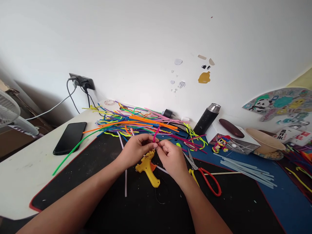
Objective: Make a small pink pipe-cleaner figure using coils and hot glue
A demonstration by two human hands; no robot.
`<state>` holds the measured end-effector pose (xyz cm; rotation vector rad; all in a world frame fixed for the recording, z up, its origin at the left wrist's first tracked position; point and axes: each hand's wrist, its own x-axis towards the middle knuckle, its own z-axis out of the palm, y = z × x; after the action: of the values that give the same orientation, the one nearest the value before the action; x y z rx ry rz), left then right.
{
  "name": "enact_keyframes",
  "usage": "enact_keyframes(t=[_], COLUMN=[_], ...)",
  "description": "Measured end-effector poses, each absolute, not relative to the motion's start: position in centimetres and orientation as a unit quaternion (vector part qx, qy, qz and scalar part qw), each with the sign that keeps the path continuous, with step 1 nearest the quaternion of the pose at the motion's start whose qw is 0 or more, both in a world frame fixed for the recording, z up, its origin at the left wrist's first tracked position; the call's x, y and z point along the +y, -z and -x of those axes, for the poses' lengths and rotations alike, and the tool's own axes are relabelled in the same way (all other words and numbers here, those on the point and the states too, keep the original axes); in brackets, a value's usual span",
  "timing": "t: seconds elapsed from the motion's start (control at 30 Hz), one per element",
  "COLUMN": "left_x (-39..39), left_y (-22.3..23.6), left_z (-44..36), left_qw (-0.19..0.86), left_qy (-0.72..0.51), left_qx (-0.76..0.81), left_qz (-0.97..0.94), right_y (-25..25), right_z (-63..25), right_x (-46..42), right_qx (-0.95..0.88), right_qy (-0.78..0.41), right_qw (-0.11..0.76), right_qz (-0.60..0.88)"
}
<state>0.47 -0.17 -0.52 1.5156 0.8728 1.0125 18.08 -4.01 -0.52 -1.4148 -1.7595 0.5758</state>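
Both hands meet above the black mat. My left hand pinches a short magenta pipe cleaner, one end of which sticks up past the fingertips. Thumb and forefinger of my right hand are pressed together at its lower part; the fingers hide the rest of it. Just below the hands lies a yellow glue gun. To the right of my right hand rest red-handled scissors, blades apart. Behind the hands spreads a heap of coloured pipe cleaners.
A black phone lies on the left of the table. At the back right stand a black thermos and a white box with a small figurine in front. Translucent glue sticks lie at right. A fan is at far left.
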Motion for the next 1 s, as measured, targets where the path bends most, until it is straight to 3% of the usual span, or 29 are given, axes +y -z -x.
enact_keyframes(t=[0.13,0.57,1.0], left_x=[0.2,0.0,0.3], left_y=[0.3,0.9,-0.2], left_z=[-0.4,-0.4,0.2], left_qw=[0.641,0.555,0.619], left_qy=[-0.418,-0.438,-0.411], left_qx=[0.316,0.377,0.35], left_qz=[-0.561,-0.599,-0.57], right_y=[0.0,-0.4,-0.8], right_z=[-18.1,-17.9,-18.3], right_x=[-4.1,-4.3,-4.3], right_qx=[-0.634,-0.59,-0.616], right_qy=[-0.32,-0.397,-0.436], right_qw=[0.424,0.455,0.412], right_qz=[0.563,0.536,0.511])
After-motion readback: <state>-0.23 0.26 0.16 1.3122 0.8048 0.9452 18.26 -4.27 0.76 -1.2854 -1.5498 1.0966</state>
